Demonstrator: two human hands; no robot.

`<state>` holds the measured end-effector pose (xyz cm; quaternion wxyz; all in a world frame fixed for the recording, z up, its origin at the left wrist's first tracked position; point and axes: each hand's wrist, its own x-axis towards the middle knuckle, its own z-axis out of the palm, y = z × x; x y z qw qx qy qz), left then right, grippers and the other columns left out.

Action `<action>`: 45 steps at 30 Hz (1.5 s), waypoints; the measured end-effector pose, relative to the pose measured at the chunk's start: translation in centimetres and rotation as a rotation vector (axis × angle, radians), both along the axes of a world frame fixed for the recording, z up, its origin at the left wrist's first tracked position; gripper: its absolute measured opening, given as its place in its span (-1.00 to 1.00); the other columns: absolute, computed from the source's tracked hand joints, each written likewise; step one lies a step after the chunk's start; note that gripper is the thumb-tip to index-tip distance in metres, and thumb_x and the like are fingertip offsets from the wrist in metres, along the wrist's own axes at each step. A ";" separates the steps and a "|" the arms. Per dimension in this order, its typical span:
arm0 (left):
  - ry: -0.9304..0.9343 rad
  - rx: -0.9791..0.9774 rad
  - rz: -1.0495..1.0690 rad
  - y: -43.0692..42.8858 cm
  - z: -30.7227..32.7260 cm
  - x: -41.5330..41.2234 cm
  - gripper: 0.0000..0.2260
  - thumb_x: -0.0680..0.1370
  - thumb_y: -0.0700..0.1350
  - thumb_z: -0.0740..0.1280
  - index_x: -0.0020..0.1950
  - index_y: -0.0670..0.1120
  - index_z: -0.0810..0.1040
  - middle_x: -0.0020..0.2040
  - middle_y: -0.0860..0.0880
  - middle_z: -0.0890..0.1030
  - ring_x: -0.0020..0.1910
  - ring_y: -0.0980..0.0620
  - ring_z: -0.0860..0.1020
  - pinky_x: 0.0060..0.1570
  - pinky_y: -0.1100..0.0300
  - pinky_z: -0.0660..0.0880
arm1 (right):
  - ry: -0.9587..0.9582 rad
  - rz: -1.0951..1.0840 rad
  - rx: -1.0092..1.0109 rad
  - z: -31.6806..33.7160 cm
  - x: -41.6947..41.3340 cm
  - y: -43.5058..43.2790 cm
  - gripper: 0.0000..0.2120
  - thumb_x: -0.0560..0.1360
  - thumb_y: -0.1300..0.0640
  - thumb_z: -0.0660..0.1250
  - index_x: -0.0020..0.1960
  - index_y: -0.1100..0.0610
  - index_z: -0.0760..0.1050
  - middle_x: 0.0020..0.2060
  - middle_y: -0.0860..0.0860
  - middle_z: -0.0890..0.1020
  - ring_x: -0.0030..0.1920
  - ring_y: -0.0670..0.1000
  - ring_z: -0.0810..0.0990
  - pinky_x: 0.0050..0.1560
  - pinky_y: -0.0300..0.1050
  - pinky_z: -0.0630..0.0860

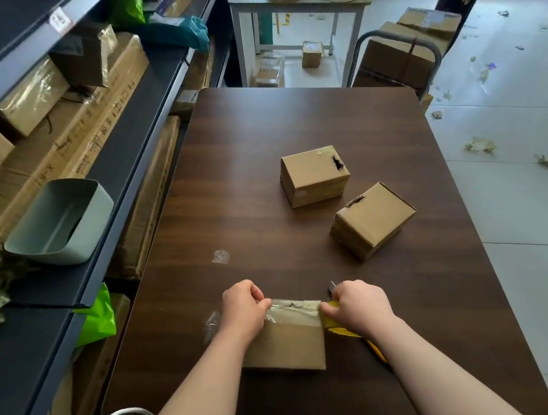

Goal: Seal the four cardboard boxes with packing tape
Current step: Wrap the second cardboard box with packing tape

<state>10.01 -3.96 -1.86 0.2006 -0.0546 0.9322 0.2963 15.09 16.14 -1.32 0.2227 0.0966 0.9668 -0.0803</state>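
Here, on a dark wood-grain table [256, 133], the left hand [242, 309] pinches clear tape [292, 308] against the near box [287, 343], while the right hand [360, 305] is closed around a yellow tape dispenser [341, 330] at the box's right edge. Two more boxes [313, 175] [372, 219] sit farther back, well apart from it. Shelves [85, 144] stacked with cartons run along the left; scraps litter the grey floor [521, 177].

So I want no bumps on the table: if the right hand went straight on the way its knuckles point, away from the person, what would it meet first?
Probably the tilted box: it lies beyond the right hand, with bare table between. Depth is hard to judge.
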 end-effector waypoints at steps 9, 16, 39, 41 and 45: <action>0.076 0.037 -0.085 -0.9 -0.3 0.5 -0.82 0.50 -0.11 0.41 -0.06 -0.03 0.40 -0.01 0.00 0.43 -0.14 0.08 0.46 -0.12 0.23 0.42 | -0.001 -0.030 -0.011 -0.2 0.2 0.0 -0.58 0.53 -0.27 0.16 0.08 0.02 0.58 0.00 -0.03 0.65 0.01 0.04 0.61 -0.07 -0.10 0.52; 0.443 -0.091 -0.497 -0.5 -0.8 2.7 -0.74 0.54 -0.16 0.26 0.19 0.04 0.57 0.14 0.04 0.53 0.09 0.00 0.52 0.01 0.08 0.55 | -0.002 -0.069 -0.031 -0.3 0.5 0.1 -0.58 0.52 -0.28 0.17 0.04 0.02 0.59 -0.03 -0.04 0.65 -0.02 0.03 0.61 -0.09 -0.11 0.54; 0.262 -0.514 -0.557 0.3 -1.8 5.7 -0.42 0.64 0.13 -0.05 0.56 -0.02 -0.24 0.56 -0.14 -0.27 0.52 -0.13 -0.31 0.45 -0.09 -0.30 | -0.063 -0.252 -0.177 -0.9 1.7 -0.1 -0.61 0.53 -0.28 0.20 0.02 0.01 0.59 -0.04 -0.05 0.66 -0.02 0.01 0.60 -0.11 -0.12 0.48; 0.291 -0.499 -0.487 0.4 -1.2 6.0 -0.39 0.64 0.12 0.05 0.59 -0.03 -0.15 0.58 -0.14 -0.19 0.55 -0.16 -0.19 0.47 -0.09 -0.19 | -0.059 -0.306 -0.205 -1.1 2.4 -0.4 -0.60 0.53 -0.28 0.20 -0.05 0.03 0.59 -0.08 -0.04 0.65 -0.02 0.03 0.60 -0.06 -0.09 0.50; 0.122 -0.454 -0.511 0.8 -1.7 6.4 -0.29 0.55 0.32 -0.20 0.55 -0.05 -0.33 0.55 -0.10 -0.35 0.52 -0.13 -0.35 0.47 -0.09 -0.29 | 0.011 -0.392 -0.223 -1.7 3.5 -1.3 -0.55 0.53 -0.28 0.18 -0.19 0.06 0.58 -0.24 -0.05 0.61 -0.08 0.05 0.60 -0.14 -0.11 0.47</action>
